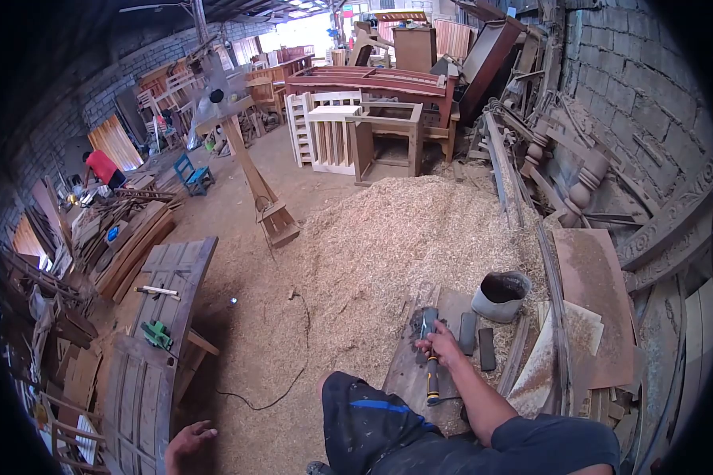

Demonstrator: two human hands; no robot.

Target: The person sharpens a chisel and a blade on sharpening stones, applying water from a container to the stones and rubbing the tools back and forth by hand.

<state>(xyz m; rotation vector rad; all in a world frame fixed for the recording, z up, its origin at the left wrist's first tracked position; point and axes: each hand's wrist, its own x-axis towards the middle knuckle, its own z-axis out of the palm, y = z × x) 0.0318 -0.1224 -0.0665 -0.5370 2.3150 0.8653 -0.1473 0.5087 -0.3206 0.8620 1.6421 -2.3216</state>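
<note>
The right hand (444, 344) presses down on a chisel (431, 356) with a black-and-yellow handle, its fingers spread over the blade, which lies on a dark sharpening stone (424, 321). The left hand (188, 445) hangs loose and holds nothing, fingers half curled, far to the left of the chisel above the sawdust floor. No brand or writing can be read on the tool or anywhere else.

The stone rests on a wooden board (420, 372) that serves as the surface — low, just in front of the person's knee in dark shorts. Two more dark stones (477, 340) lie just right of the chisel, and a grey bucket (501, 296) stands beyond them. A large heap of wood shavings (388, 229) rises behind the board. Left of the chisel, well apart, a carved door panel (162, 324) carries a green clamp (156, 334). The room is a furniture workshop — block walls, stacked timber, unfinished frames; a person in red (101, 168) bends at the far left.
</note>
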